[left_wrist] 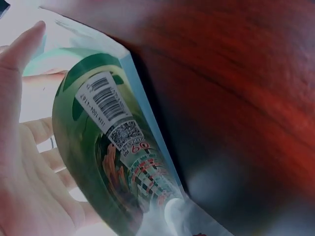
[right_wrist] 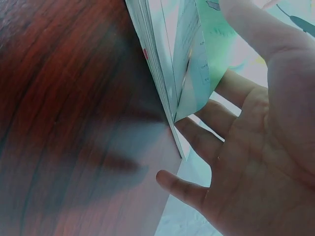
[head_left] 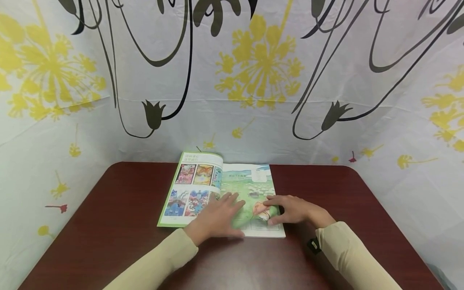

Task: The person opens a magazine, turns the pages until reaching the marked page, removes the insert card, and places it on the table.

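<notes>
An open illustrated book (head_left: 239,177) lies on the table, its left page (head_left: 183,187) filled with small colour pictures and its right page (head_left: 235,181) a green meadow scene. My left hand (head_left: 219,215) rests across the middle near the spine, fingers spread. In the left wrist view the book's green cover (left_wrist: 93,128), with a barcode label (left_wrist: 106,98), bows up beside the left palm. At the right edge my right hand (head_left: 295,209) holds a lifted, curling page (right_wrist: 216,49) between thumb and fingers. More pages (right_wrist: 152,49) lie stacked beneath it.
The book sits toward the far side of a dark red-brown table (head_left: 119,209). Behind and around it hangs a white cloth (head_left: 203,80) with yellow flowers and dark vines. A small black device (head_left: 313,245) is at the right wrist, below the sleeve cuff.
</notes>
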Demonstrator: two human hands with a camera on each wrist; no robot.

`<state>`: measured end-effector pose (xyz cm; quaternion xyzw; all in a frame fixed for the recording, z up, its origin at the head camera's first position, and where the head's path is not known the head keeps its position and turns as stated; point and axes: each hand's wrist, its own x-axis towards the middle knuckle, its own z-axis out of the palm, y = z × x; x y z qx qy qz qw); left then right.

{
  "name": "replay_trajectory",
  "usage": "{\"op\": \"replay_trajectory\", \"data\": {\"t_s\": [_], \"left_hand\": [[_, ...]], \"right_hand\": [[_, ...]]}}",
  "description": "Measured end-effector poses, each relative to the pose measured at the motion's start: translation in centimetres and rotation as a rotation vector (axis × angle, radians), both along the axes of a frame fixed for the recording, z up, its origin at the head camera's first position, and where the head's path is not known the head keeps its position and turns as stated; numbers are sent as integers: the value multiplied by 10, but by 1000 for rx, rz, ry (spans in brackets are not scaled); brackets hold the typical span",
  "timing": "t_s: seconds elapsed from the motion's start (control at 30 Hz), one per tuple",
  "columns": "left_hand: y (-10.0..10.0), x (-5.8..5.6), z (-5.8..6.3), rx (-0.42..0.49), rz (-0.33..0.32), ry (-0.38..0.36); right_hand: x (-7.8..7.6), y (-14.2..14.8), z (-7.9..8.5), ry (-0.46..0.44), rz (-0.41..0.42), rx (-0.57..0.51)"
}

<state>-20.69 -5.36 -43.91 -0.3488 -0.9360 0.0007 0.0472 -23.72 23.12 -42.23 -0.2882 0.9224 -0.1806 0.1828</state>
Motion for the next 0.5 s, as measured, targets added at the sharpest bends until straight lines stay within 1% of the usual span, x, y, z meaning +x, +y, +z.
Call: {"op": "replay_trajectory", "data": {"t_s": [0.1, 0.27, 0.37, 0.5], "left_hand": [[1, 1, -1, -15, 3, 13], [0, 1, 1, -37, -9, 48], [-2, 0, 2, -29, -15, 70], [-3, -2, 2, -9, -17, 72]], "right_hand": [[-1, 0, 0, -12, -7, -3], [-3, 1, -1, -23, -18, -19], [-4, 2, -2, -22, -20, -27], [-5, 4, 0, -44, -33, -49]]}}
